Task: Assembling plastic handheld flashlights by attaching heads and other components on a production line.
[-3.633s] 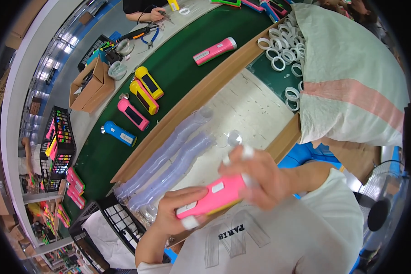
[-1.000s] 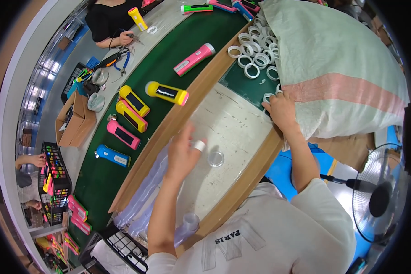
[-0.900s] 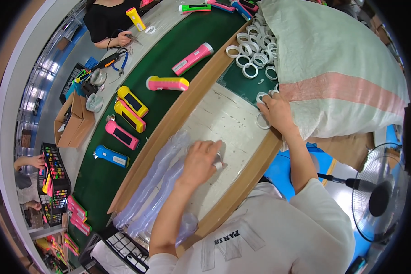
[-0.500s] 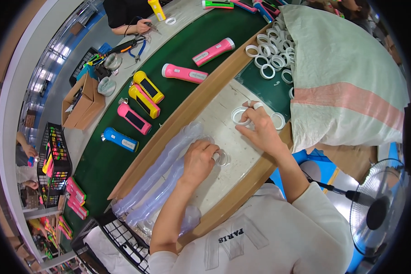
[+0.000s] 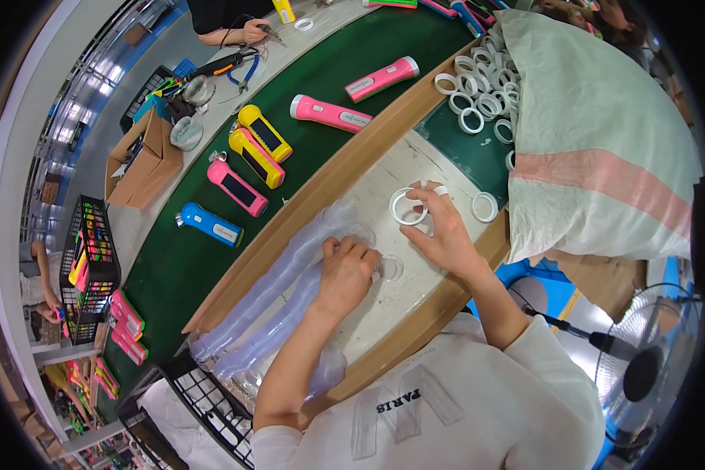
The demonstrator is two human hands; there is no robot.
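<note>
White ring, head view: located over the pale counter, to the left of the right hand. That hand's fingers are partly curled, thumb and fingertips apart from each other, holding the ring by its near side. Contact between ring and counter cannot be determined. A second ring lies on the counter, to the right of the same hand. Left hand: fingers bent downward at the upper end of clear stacked pieces; opening and grip cannot be confirmed. One clear disc lies just beside it. Loose rings are heaped against a pale green sack. Beyond a cardboard strip, pink, yellow and blue flashlights lie on a green surface.
</note>
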